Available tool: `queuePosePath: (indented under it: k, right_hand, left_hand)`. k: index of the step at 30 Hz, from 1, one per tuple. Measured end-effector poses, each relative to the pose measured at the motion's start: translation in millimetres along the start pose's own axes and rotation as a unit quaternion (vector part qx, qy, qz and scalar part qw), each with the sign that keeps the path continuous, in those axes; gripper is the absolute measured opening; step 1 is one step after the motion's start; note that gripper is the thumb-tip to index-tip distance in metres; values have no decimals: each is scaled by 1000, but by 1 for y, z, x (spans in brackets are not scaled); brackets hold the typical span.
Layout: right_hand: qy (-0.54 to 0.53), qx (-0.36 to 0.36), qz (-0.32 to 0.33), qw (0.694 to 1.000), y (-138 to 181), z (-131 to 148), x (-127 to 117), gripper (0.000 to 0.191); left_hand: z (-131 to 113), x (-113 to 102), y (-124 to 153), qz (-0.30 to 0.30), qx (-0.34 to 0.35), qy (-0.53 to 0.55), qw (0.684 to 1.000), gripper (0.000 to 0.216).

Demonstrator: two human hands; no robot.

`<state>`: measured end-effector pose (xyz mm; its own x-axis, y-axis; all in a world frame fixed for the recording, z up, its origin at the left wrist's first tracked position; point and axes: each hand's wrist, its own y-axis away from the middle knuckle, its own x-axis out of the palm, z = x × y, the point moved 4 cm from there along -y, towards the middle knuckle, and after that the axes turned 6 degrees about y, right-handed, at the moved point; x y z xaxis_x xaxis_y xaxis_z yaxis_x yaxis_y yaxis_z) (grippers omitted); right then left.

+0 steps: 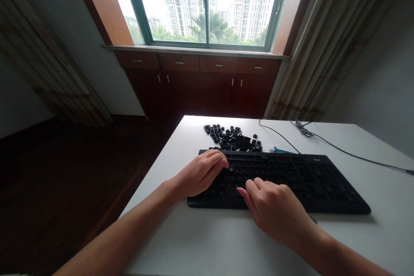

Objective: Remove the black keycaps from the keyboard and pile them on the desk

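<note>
A black keyboard [291, 177] lies on the white table [349, 142], with many of its keycaps off. My left hand [207, 170] rests over its upper left part, fingers bent and thumb close to the index finger; anything between them is hidden. Over the lower left-middle keys, my right hand [270, 202] has its fingers curled in and its thumb pointing left. What it may hold cannot be made out. A small dark tip [313, 220] shows beside the right wrist. Behind the keyboard lies a pile of loose black keycaps [234, 138].
A blue brush-like tool [281, 150] lies behind the keyboard. Black cable [349, 151] runs across the table's right side, partly coiled. Beyond the far table edge stand red-brown cabinets [200, 90] under a window [207, 8], with curtains [310, 60] at the sides.
</note>
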<state>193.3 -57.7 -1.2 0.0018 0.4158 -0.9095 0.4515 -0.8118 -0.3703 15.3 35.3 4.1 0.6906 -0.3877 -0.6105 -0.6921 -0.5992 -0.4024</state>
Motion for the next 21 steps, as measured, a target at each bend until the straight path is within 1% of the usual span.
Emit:
queuePosePath:
  k: [17,21]
  right_hand:
    - [-9,-9,41,999,-5,0,-2,33]
    - [-36,0,79,996,-8,-2,-4,34]
  left_hand:
    - [-3,0,-1,3,1,-5,1000,27]
    - [-3,0,-1,-5,-5,-1,1000,26]
